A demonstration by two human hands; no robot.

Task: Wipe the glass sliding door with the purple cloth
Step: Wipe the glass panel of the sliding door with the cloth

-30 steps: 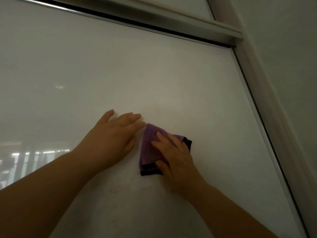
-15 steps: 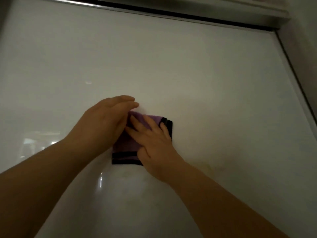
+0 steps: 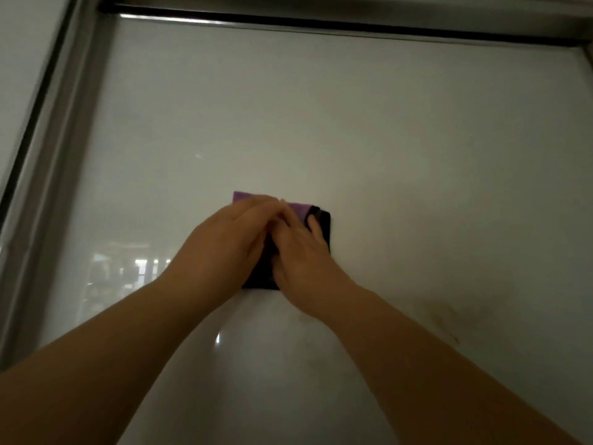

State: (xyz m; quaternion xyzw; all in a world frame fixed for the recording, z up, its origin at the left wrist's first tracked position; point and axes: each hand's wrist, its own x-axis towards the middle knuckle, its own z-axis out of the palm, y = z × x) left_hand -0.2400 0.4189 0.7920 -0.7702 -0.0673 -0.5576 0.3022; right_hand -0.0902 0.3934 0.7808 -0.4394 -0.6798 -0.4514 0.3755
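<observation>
A folded purple cloth with dark edging lies flat against the frosted glass sliding door, near the pane's middle. My left hand presses on the cloth's left part, fingers together and reaching over its top. My right hand presses flat on the right part, fingers spread, its fingertips touching those of the left hand. Most of the cloth is hidden under both hands; only its upper purple strip and its dark right and bottom edges show.
A metal frame rail runs along the top of the pane and a metal upright borders it on the left. Dark smudges mark the glass at lower right. Faint reflections show at lower left.
My left hand has slid from beside the cloth onto it, joining the right hand. Both hands and the cloth have shifted leftward along the pane, and the left upright has come into view.
</observation>
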